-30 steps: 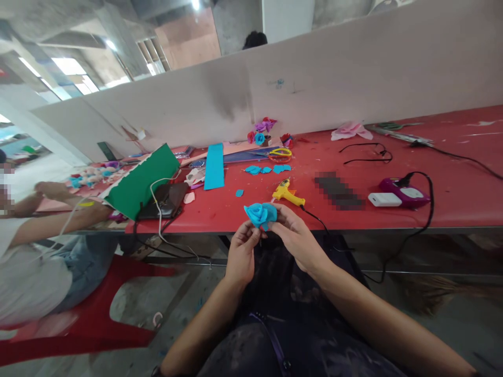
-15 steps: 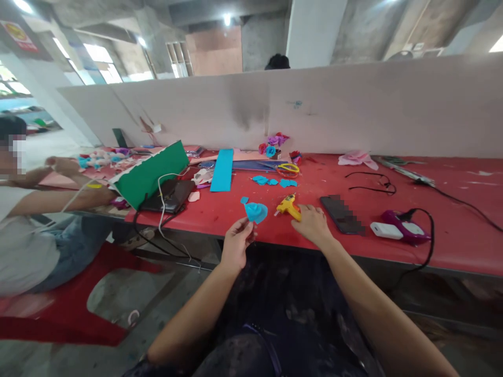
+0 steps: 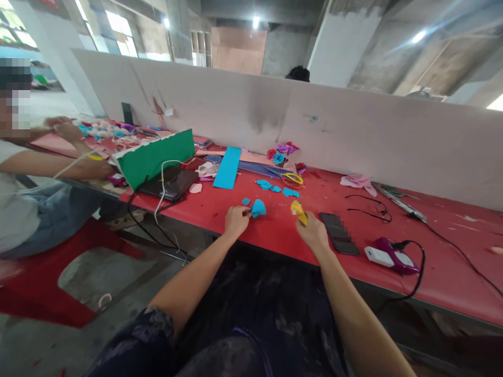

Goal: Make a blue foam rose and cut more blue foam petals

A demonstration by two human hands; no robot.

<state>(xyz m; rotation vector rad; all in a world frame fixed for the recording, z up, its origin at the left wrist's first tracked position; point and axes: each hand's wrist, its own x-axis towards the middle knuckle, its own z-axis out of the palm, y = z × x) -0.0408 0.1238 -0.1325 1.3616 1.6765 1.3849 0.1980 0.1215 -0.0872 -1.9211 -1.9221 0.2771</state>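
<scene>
My left hand [image 3: 236, 222] is closed on a blue paper flower [image 3: 258, 208], pinching it low at its left side, over the table's near edge. The flower is turned sideways. Beside it is a small blue paper petal [image 3: 245, 201]. My right hand [image 3: 315, 231] grips the handle of a yellow glue gun [image 3: 299, 212], to the right of the flower and apart from it. Farther back lie several loose blue petals [image 3: 264, 185] on the red table [image 3: 204, 212].
Behind the petals are yellow-handled scissors [image 3: 293, 179], a blue paper strip [image 3: 228, 168] and finished paper flowers [image 3: 279, 157]. A phone [image 3: 338, 233], eyeglasses [image 3: 369, 207] and a purple device [image 3: 396, 256] lie right. A green board [image 3: 157, 157] and black pouch [image 3: 168, 184] stand left, near a seated co-worker [image 3: 23, 193].
The view has shifted. My left hand has turned the flower from face-on to sideways. My right hand has swung the glue gun's nozzle, which pointed left towards the flower.
</scene>
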